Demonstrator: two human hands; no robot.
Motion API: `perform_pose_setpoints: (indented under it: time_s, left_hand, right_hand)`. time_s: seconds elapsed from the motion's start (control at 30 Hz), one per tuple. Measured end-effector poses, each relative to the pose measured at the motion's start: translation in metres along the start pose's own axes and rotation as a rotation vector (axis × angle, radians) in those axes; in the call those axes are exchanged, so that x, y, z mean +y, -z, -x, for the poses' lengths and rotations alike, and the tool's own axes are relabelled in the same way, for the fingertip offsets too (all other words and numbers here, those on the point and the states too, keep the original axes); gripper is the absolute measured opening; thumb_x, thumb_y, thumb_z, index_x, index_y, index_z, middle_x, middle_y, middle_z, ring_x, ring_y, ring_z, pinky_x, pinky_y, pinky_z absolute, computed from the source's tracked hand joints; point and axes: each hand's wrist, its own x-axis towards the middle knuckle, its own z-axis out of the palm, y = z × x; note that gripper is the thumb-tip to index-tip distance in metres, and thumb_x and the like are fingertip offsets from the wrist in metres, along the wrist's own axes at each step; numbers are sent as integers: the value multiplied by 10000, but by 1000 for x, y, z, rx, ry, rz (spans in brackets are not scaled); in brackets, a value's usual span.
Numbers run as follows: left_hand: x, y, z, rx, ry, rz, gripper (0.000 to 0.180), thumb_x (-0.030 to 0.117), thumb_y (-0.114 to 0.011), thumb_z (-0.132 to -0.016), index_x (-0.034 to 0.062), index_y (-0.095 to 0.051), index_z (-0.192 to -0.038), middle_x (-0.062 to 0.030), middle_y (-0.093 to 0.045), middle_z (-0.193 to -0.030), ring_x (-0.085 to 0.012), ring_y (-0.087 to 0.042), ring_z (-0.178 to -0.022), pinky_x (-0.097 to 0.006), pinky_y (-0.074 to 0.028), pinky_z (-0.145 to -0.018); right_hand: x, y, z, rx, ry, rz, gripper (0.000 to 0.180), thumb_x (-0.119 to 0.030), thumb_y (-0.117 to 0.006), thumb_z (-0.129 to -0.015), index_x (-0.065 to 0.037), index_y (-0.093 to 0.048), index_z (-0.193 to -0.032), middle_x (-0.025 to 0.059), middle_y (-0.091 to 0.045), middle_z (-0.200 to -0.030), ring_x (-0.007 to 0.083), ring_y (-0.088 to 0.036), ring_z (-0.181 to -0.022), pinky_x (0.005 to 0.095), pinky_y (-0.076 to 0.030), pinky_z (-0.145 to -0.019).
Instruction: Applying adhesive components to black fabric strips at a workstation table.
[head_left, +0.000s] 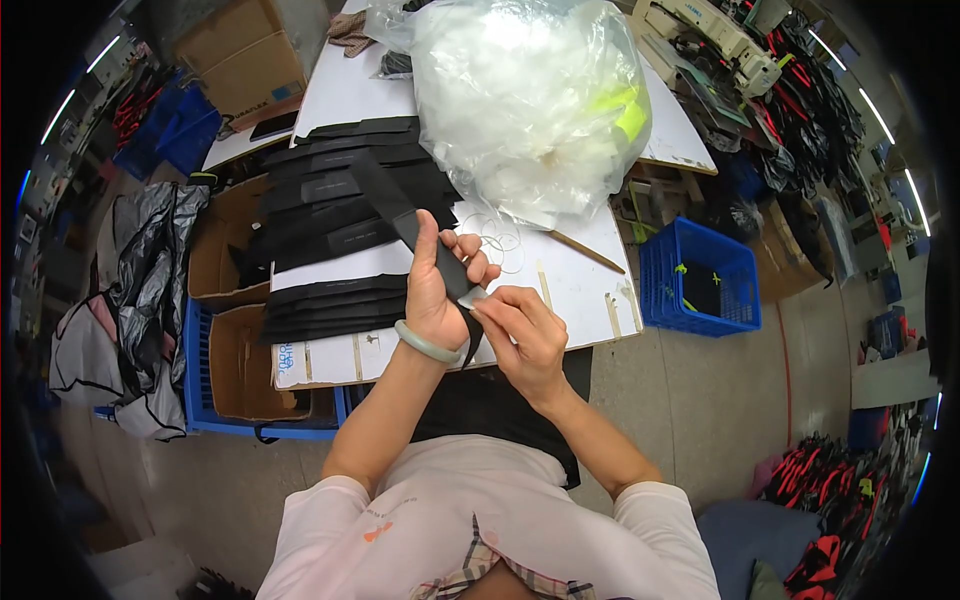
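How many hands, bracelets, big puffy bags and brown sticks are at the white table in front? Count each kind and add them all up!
Hands: 2 (left hand, right hand)
Bracelet: 1
Big puffy bag: 1
Brown stick: 1
Total: 5

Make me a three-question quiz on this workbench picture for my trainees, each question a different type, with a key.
1. True or false: a pale bangle sits on the person's left wrist.
2. Multiple choice: what colour is the crate just right of the white table? A) red B) blue C) green
3. Fill the gap: the thumb and forefinger of the ___ hand meet at the small pale piece by the black strip.

Key: 1. True. 2. B. 3. Right hand.
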Motion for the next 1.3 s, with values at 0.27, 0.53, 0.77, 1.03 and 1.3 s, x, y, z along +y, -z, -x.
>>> perform_pose_setpoints:
  time_s: [0.27, 0.53, 0.77, 1.03, 1.3]
  left_hand:
    - [-5, 8, -6, -3, -12, -44, 398, 521, -604, -895, 150, -505, -790, -30, -543, -734, -133, -490, -515, -325, -524, -587]
    - [-4, 4, 0, -131, 15, 5, 397, 535, -578, -901, 152, -524, -813, -43, -552, -733, -145, -533, -509, -339, -548, -611]
    - [10, 5, -1, -75, -93, -71, 420, 552, -572, -898, 151, -505, -789, -14, -495, -704, -129, -470, -491, -328, -528, -596]
    - [7, 6, 4, -126, -98, -59, 411, 541, -590, -889, 152, -509, -785, -12, -478, -690, -129, -468, -490, -321, -515, -586]
    - [9, 5, 4, -140, -113, -74, 428, 560, -557, -901, 152, -505, -783, -7, -469, -691, -129, -465, -497, -323, -506, -602]
  right_hand:
    - [4, -1, 0, -95, -82, -4, 260, -53, -754, -768, -3, -701, -1017, 94, -576, -868, 203, -603, -733, 301, -497, -617]
    - [1, 11, -6, -459, -148, 152, 605, -508, -711, -766, -49, -638, -1153, 115, -559, -908, 262, -583, -739, 347, -482, -617]
    - [-22, 11, -8, -522, -267, 104, 586, -453, -718, -794, -41, -600, -1193, 119, -506, -815, 277, -554, -646, 379, -467, -584]
    - [-11, 3, -16, -600, -309, 11, 539, -396, -714, -829, -34, -581, -1206, 164, -573, -876, 311, -583, -629, 385, -465, -561]
    - [-20, 1, -9, -529, -252, 62, 561, -385, -700, -845, -39, -538, -1255, 169, -592, -759, 336, -587, -592, 413, -467, -551]
